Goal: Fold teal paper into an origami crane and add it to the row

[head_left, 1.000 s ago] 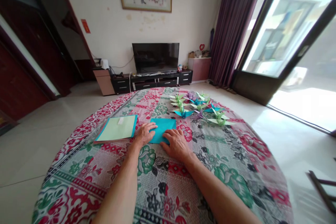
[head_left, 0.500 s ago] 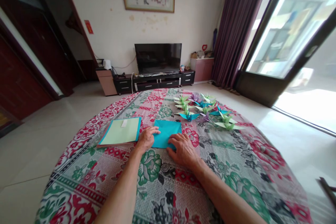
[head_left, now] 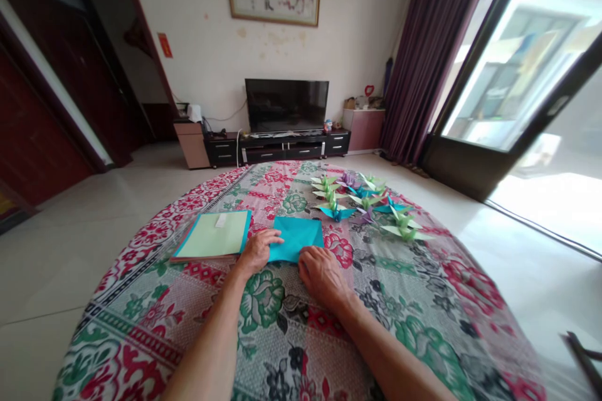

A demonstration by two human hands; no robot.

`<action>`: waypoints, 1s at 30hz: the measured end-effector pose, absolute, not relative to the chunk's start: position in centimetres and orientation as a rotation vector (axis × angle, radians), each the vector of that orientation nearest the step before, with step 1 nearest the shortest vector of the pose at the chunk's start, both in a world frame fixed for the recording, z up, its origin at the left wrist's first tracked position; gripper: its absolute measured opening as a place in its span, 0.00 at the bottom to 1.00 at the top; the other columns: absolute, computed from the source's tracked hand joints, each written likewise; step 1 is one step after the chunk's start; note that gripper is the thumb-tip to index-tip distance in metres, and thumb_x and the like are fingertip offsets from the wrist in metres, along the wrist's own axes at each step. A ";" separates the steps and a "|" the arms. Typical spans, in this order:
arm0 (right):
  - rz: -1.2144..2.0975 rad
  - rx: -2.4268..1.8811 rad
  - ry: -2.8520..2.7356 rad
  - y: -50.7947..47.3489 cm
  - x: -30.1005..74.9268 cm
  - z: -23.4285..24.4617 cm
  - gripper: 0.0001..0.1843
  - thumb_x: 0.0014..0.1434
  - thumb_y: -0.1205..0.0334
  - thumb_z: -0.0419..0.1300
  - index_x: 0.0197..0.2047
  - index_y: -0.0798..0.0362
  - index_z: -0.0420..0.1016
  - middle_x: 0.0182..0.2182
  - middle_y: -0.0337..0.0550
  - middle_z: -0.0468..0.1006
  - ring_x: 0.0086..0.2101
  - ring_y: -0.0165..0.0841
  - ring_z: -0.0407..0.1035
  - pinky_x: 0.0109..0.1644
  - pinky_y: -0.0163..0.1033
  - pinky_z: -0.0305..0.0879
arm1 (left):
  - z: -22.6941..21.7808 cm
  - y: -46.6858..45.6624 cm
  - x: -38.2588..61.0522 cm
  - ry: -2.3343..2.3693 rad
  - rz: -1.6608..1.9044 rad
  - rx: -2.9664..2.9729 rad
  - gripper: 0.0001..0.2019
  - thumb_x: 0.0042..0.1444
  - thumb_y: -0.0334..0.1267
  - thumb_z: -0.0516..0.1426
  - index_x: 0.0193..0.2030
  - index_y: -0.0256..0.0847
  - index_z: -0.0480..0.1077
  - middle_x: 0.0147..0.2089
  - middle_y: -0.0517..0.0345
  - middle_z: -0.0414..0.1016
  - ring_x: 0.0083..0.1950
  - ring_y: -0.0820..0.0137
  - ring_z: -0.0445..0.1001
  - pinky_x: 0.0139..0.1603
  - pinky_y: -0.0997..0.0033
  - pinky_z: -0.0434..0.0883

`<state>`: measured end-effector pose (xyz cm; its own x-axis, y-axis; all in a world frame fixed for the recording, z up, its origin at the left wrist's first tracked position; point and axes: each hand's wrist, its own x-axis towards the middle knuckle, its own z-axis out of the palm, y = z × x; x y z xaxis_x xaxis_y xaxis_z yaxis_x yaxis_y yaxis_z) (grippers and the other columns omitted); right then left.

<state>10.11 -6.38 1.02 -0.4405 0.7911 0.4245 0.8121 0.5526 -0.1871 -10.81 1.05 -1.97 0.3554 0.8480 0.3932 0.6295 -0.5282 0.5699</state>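
Observation:
A teal sheet of paper [head_left: 297, 236] lies flat on the round table with a floral cloth [head_left: 423, 301]. My left hand [head_left: 258, 249] rests on the sheet's left near edge, fingers stretched out over it. At the sheet's near right corner my right hand [head_left: 320, 272] is curled, fingertips pressed on the paper. A stack of coloured paper with a pale green top sheet [head_left: 214, 235] sits just left of my left hand.
Several folded paper cranes [head_left: 362, 203] in green, teal and purple stand on the far right of the table. Beyond the table are a TV [head_left: 286, 105] on a low dark cabinet, a purple curtain [head_left: 426, 56] and a glass door.
My right hand has drawn back toward the sheet's near right corner. The left hand has stayed on the left edge. The view has shifted slightly.

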 end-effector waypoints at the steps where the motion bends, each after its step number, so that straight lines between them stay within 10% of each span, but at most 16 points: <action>1: -0.056 -1.297 -2.308 -6.3 10.1 0.9 0.08 0.61 0.66 0.50 0.32 0.53 0.67 0.33 0.42 0.72 0.36 0.31 0.64 0.42 0.35 0.54 | -1.9 1.0 -10.8 1.301 0.953 2.309 0.28 0.39 0.17 0.44 0.39 0.43 0.77 0.50 0.60 0.74 0.54 0.71 0.69 0.60 0.65 0.62; 30: 0.139 -1.283 -2.225 -6.0 10.8 1.0 0.05 0.47 0.71 0.54 0.28 0.54 0.68 0.31 0.43 0.71 0.37 0.32 0.63 0.44 0.36 0.57 | -0.3 -1.7 -9.2 1.280 0.939 2.323 0.15 0.40 0.23 0.54 0.32 0.43 0.75 0.47 0.57 0.76 0.55 0.65 0.68 0.62 0.59 0.60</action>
<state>10.80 -5.97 0.98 -0.3837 0.8239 0.4170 0.7658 0.5363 -0.3549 -9.16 -1.66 -0.28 0.3807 0.8386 0.3896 0.6235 -0.5439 0.5616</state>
